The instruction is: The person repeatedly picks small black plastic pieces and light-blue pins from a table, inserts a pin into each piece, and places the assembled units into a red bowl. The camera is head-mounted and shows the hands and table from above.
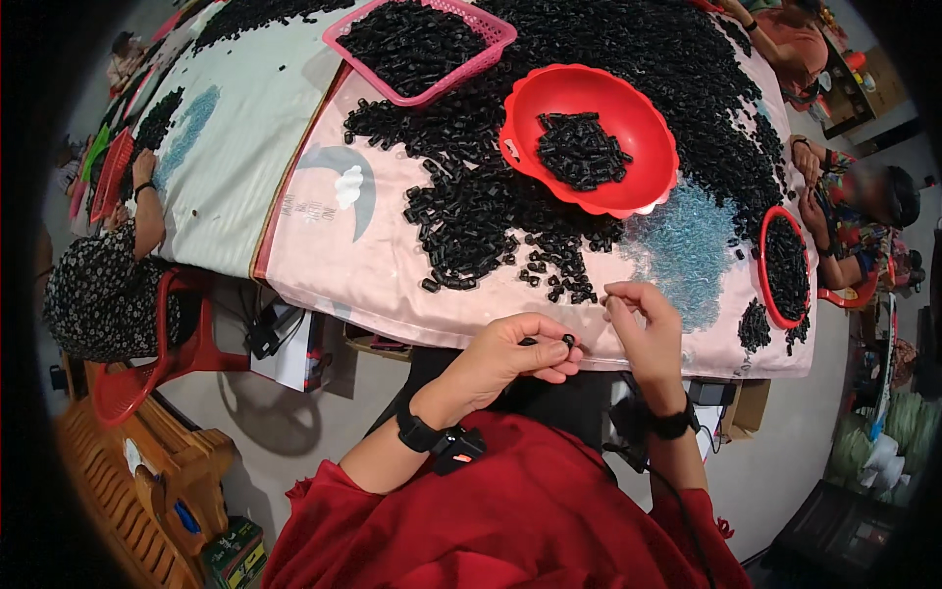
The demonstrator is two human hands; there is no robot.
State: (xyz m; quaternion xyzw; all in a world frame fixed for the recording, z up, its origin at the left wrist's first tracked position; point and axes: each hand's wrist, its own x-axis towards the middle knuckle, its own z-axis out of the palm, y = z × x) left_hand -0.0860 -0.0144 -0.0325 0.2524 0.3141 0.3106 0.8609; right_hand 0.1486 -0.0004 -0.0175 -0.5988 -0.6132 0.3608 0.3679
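My left hand (pixel 518 351) is closed round a small black plastic cap (pixel 568 341), whose end shows between thumb and fingertips. Another dark bit shows near the base of its fingers. To its right, my right hand (pixel 648 334) has thumb and index finger drawn together at the near edge of the pile; anything in that pinch is too small to make out. Just beyond the hands lie loose black caps (pixel 461 226) in a spread heap. Right of them is a heap of tiny clear bluish pieces (pixel 687 260). A red scalloped bowl (pixel 643 118) holds some longer black pieces.
A pink basket (pixel 496 34) full of black pieces stands at the back. At the right, a red-rimmed tray (pixel 770 304) holds more. A pink patterned cloth (pixel 324 265) covers the table. Other people's hands (pixel 145 167) work at the left and right edges. A red chair (pixel 186 344) stands left.
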